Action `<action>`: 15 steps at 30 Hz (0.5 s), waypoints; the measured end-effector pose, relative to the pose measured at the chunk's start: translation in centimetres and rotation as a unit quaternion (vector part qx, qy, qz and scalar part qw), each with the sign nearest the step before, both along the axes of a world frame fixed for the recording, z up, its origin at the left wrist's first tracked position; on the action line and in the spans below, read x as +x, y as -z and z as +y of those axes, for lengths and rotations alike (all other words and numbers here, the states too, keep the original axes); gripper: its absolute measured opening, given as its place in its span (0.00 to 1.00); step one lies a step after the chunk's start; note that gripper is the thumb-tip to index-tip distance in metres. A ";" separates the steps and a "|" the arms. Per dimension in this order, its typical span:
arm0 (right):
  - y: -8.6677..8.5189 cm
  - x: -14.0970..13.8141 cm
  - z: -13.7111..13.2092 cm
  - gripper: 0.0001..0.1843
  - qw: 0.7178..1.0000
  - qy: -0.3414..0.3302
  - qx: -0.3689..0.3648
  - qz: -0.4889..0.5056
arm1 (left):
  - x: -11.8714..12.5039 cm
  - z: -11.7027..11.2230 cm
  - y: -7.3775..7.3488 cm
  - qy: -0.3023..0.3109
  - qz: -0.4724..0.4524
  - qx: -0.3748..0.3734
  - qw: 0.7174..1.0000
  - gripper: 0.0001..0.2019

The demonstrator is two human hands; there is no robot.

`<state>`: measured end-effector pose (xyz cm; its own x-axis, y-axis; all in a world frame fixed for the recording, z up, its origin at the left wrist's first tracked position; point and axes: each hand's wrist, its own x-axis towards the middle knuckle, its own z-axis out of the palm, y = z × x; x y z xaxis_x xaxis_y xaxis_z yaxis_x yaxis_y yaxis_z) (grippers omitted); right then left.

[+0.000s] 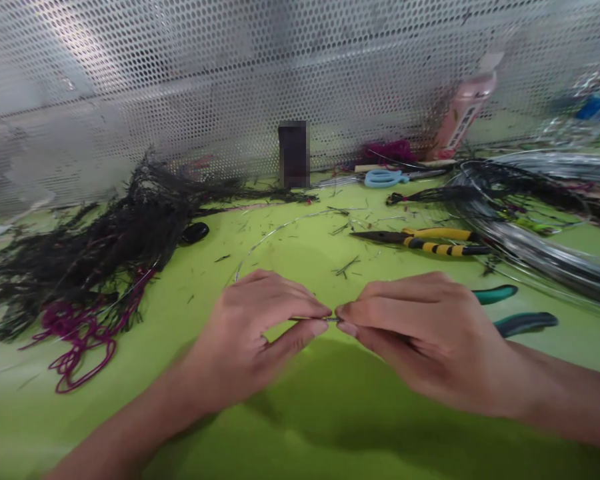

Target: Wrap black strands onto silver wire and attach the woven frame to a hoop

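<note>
Low over the green tabletop, my left hand (260,333) pinches a thin wire (333,319) between thumb and forefinger. Just to its right, the fingertips of my right hand (420,340) are closed on the same wire, almost touching the left ones. Only a short bit shows between the two pinches; the rest is covered by fingers. From behind my left hand a silver wire length (275,231) curves up and right over the table; whether it is the same piece I cannot tell. Green-handled pliers (525,325) lie partly hidden behind my right hand.
Yellow-and-black needle-nose pliers (420,241) and blue-handled scissors (385,178) lie beyond my hands. A big wire coil (530,247) is at right, a dark stringy bundle (105,247) and purple cord (85,340) at left. A pink bottle (463,117) stands by the perforated metal panel (205,87).
</note>
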<state>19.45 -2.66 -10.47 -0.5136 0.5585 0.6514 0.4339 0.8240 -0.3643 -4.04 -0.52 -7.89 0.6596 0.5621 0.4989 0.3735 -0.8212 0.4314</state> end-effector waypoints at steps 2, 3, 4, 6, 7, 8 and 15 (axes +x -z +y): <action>0.2 -0.1 0.2 0.09 1.000 -0.005 0.002 -0.009 | -0.1 0.2 -0.8 -0.032 0.029 -0.197 0.979 0.08; 0.2 -0.2 0.3 0.09 1.000 -0.009 0.004 -0.017 | -0.2 0.6 -1.2 -0.039 0.048 -0.291 0.955 0.10; 0.2 -0.4 0.4 0.10 1.000 -0.010 0.008 -0.026 | -0.4 1.1 -1.7 -0.029 0.067 -0.376 0.924 0.11; 0.0 -0.7 0.7 0.11 0.999 0.000 0.016 -0.044 | -0.6 2.3 -2.4 0.015 0.089 -0.494 0.865 0.11; -0.3 -0.7 0.8 0.11 0.998 0.008 0.015 -0.058 | -0.6 2.9 -2.6 0.031 0.098 -0.522 0.847 0.10; -0.6 -0.6 0.9 0.10 0.997 0.014 0.008 -0.074 | -0.6 3.3 -2.7 0.034 0.105 -0.530 0.841 0.09; -1.7 8.5 3.2 0.09 0.973 0.075 0.040 -0.216 | 0.4 1.8 -0.1 -0.114 0.153 -0.375 0.907 0.16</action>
